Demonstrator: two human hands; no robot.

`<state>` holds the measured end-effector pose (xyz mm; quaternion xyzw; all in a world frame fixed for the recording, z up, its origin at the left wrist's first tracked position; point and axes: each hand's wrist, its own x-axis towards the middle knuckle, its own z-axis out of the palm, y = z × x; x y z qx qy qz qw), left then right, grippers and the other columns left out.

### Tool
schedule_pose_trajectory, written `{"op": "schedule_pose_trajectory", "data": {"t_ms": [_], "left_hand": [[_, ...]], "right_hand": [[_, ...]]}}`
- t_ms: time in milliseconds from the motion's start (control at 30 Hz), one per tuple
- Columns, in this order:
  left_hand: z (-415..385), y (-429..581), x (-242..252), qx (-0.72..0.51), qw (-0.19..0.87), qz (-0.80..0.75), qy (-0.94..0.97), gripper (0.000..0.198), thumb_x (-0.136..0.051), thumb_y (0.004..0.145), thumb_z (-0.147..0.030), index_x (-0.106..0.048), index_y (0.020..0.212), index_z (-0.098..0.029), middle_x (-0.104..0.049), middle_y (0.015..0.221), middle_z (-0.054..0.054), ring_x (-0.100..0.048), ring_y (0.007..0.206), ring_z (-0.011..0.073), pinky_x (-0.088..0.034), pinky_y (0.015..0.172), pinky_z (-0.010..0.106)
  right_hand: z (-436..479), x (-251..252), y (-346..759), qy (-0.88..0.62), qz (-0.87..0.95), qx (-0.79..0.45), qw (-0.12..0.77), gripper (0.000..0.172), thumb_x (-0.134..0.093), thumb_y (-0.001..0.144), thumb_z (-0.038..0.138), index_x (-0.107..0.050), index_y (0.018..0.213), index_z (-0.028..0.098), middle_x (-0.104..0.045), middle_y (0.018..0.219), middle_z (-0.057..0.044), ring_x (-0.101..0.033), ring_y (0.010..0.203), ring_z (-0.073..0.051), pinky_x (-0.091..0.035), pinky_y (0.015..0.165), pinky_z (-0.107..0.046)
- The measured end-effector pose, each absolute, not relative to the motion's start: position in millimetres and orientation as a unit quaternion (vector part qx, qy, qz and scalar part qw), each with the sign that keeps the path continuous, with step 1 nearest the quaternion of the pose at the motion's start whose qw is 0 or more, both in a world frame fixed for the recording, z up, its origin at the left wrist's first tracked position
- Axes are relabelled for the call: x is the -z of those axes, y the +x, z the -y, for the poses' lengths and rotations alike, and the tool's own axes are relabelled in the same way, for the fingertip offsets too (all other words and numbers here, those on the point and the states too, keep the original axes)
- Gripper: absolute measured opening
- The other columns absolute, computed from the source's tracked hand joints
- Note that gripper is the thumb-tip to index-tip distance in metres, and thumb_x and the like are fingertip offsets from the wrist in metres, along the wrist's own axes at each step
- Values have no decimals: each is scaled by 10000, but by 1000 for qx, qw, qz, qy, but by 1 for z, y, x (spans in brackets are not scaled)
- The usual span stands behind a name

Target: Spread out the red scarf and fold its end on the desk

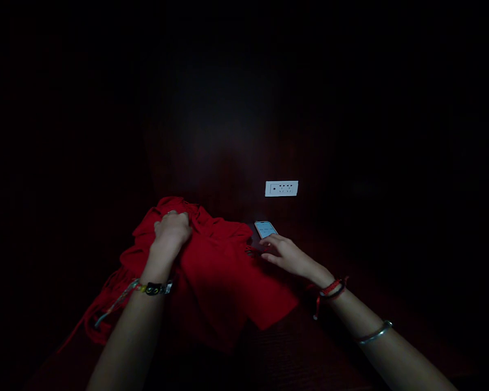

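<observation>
A red fringed scarf (pixel 215 271) lies bunched and partly spread on the dark surface, its long tassels trailing to the left. My left hand (pixel 173 231) rests on the scarf's upper left part, fingers curled into the folds, and the fingertips are hidden. Over the scarf's right edge, my right hand (pixel 283 252) reaches in with thumb and fingers apart and nothing visible between them. Just beyond its fingers lies a phone (pixel 265 228) with its screen lit. The lower end of the phone is covered by that hand.
A white wall socket plate (pixel 281 188) is set in the dark panel behind the phone. A dark flat thing (pixel 255 234) shows beside the phone, too dim to name. The surface (pixel 293 347) is dark reddish, and most of the surroundings are black.
</observation>
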<state>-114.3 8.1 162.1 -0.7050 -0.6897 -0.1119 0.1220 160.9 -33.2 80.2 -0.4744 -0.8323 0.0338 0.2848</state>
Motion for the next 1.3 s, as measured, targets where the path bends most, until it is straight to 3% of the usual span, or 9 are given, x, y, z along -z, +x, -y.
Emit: {"op": "schedule_pose_trajectory", "data": {"t_ms": [133, 233, 433, 700, 800, 900, 1000, 1167, 1300], "left_hand": [[4, -78, -155, 115, 168, 663, -720, 513, -473, 747, -224, -387, 1250, -177, -392, 1267, 170, -381, 1130, 319, -362, 857, 451], [-2, -76, -149, 83, 142, 648, -744, 599, -487, 740, -211, -299, 1307, -238, -316, 1342, 135, -284, 1211, 311, -281, 925, 480], [-21, -101, -151, -28, 48, 679, -732, 377, -468, 710, -145, -565, 1068, -213, -562, 1120, 132, -501, 1040, 285, -345, 861, 453], [-5, -88, -157, 56, 137, 599, -787, 298, -444, 692, -135, -595, 946, -175, -522, 1116, 133, -451, 1060, 288, -347, 864, 430], [-1, -69, -145, 48, 106, 490, -864, 256, -485, 665, -157, -566, 908, -170, -535, 1055, 99, -474, 1012, 245, -351, 875, 372], [-2, -51, -129, -8, 26, 431, -902, 202, -467, 685, -164, -528, 877, -183, -580, 876, 59, -547, 814, 195, -428, 698, 288], [-4, -41, -116, -3, 37, 428, -903, 220, -451, 700, -136, -507, 903, -197, -579, 882, 57, -552, 789, 196, -424, 619, 268], [-6, -39, -118, 51, 108, 379, -918, 221, -437, 734, -108, -526, 919, -188, -573, 957, 68, -536, 880, 198, -404, 737, 289], [2, -41, -135, 71, 99, 314, -941, 125, -469, 787, -273, -550, 803, -179, -576, 880, 43, -530, 838, 188, -375, 781, 300]], "right_hand": [[3, -58, 127, -470, 838, -61, 269, 461, -569, 735, 245, -450, 1169, 141, -486, 1127, -121, -453, 1046, -204, -343, 907, -333], [-21, -42, 104, -470, 837, -92, 266, 562, -581, 717, 225, -383, 1232, 119, -445, 1207, -140, -431, 1094, -202, -339, 912, -307], [-37, -38, 109, -494, 825, -103, 255, 181, -458, 721, 85, -595, 823, 146, -619, 783, -60, -568, 765, -174, -405, 714, -272], [3, -72, 175, -492, 717, -38, 492, 115, -399, 766, 229, -502, 791, 184, -508, 919, -66, -489, 897, -176, -382, 809, -314], [22, -70, 185, -487, 719, 2, 495, 78, -395, 773, 239, -453, 789, 190, -483, 996, -85, -462, 964, -190, -358, 844, -327], [34, -61, 195, -522, 719, -29, 457, 56, -395, 783, 255, -408, 782, 201, -520, 787, -27, -511, 730, -157, -403, 687, -279], [37, -49, 205, -538, 727, -48, 424, 70, -425, 773, 270, -412, 768, 202, -496, 659, 22, -470, 577, -122, -374, 571, -228], [39, -43, 218, -536, 730, -53, 422, 146, -451, 784, 338, -470, 778, 193, -536, 678, 13, -479, 587, -121, -360, 561, -214], [45, -49, 233, -556, 704, -47, 440, 226, -483, 765, 406, -524, 739, 185, -560, 686, 0, -488, 613, -133, -362, 576, -224]]}}
